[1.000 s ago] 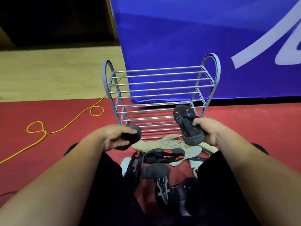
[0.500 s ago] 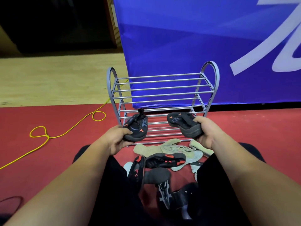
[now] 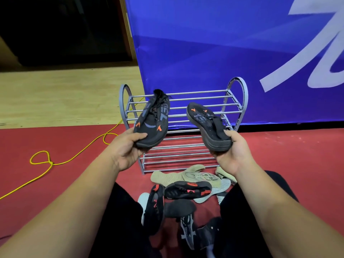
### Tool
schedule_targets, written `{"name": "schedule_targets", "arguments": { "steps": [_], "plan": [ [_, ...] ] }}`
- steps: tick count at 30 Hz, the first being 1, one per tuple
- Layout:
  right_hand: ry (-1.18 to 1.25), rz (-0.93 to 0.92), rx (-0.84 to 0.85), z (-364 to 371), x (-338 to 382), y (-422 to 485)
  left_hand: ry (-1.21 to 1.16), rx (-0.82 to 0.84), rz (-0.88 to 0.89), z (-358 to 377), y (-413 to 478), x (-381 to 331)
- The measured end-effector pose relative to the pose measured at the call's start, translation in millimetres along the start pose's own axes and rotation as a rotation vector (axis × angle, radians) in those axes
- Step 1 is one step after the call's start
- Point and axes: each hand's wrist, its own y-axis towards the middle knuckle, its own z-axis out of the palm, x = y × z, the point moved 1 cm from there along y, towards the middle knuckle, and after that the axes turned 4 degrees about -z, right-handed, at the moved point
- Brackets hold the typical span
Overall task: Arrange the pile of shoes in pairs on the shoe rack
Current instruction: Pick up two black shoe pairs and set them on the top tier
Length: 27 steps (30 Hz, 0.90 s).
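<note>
The left hand (image 3: pixel 128 148) grips a black shoe (image 3: pixel 154 120) and the right hand (image 3: pixel 232 151) grips the matching shoe (image 3: pixel 206 125). Both are held up before the shoe rack (image 3: pixel 178 155), and the pile of shoes (image 3: pixel 188 189) lies on the red floor below.

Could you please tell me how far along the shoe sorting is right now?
Done: nothing yet; no shoe rests on the shoe rack. In hand: the left hand grips a black shoe with orange marks, and the right hand grips the matching shoe, both held up before the rack. Left: the pile on the red floor, including beige shoes and black-and-red shoes.
</note>
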Motion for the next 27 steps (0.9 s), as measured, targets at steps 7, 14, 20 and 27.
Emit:
{"name": "schedule_targets", "arguments": {
  "steps": [7,14,20,27],
  "plan": [
    [-0.031,-0.044,0.2,35.1,-13.5,32.6,-0.152,-0.094,0.062,7.2,66.0,-7.9],
    [-0.116,-0.11,0.24,88.6,-30.0,110.0,-0.15,-0.184,0.102,0.7,141.3,-32.1],
    [-0.191,-0.194,0.229,118.7,-45.0,180.6,0.005,-0.244,0.137,-21.7,185.5,-41.1],
    [-0.395,-0.264,0.283,124.7,-62.9,201.6,0.086,-0.316,0.144,-32.1,206.6,-45.9]
  ]
}}
